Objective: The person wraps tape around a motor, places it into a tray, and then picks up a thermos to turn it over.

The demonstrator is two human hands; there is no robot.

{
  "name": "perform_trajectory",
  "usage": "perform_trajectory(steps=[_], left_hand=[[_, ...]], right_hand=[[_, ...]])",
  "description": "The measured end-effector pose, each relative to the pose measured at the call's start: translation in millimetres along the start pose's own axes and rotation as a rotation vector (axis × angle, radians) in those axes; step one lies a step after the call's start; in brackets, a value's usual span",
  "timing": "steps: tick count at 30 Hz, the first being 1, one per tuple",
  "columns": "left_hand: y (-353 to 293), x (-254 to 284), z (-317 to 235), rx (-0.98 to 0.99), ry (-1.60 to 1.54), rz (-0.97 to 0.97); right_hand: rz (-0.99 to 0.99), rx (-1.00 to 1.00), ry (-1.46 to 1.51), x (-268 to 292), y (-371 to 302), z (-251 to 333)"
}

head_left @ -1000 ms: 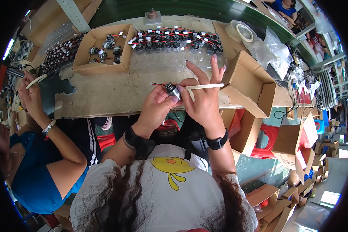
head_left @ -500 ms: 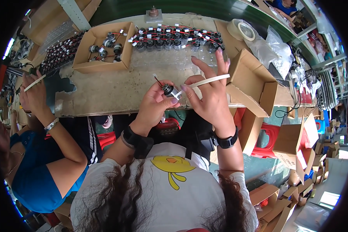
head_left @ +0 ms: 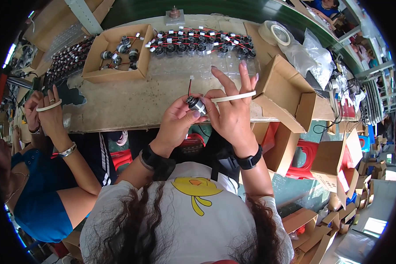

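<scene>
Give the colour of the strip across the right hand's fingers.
The strip is off-white, clearest in the head view.

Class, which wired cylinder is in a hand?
The wired cylinder in the left hand; the other cylinders sit apart, on the table or in the cardboard box at left.

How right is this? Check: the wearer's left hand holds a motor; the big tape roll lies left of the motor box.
Wrong side: the head view shows the big tape roll right of the motor box. The left hand holds a motor.
</scene>
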State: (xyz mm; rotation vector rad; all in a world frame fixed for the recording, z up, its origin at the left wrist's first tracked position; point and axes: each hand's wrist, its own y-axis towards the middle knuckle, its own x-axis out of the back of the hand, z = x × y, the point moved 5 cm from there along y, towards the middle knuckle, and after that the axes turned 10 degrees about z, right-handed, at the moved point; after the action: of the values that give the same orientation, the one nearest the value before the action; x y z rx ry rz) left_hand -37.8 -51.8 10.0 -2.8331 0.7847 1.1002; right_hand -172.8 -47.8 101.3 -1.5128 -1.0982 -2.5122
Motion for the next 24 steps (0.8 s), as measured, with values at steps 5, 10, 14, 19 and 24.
perform_trajectory(steps=[5, 10, 14, 19, 24], left_hand=[[2, 1, 2, -0.012, 0.005, -0.019], [0, 6, -10, 0.071, 0.009, -0.018], [2, 8, -11, 0.056, 0.060, -0.031], [1, 8, -10, 0.071, 0.064, -0.077], [-1, 14, -6, 0.050, 0.164, -0.016]], right_hand=[[0.003, 0.035, 0.102, -4, -1, -1], [0.193, -0.175, 0.863, -4, -1, -30], [0.146, -0.043, 0.355, 13, 3, -14], [0.128, 0.042, 0.036, 23, 9, -2], [0.139, 0.061, -0.043, 24, 12, 1]])
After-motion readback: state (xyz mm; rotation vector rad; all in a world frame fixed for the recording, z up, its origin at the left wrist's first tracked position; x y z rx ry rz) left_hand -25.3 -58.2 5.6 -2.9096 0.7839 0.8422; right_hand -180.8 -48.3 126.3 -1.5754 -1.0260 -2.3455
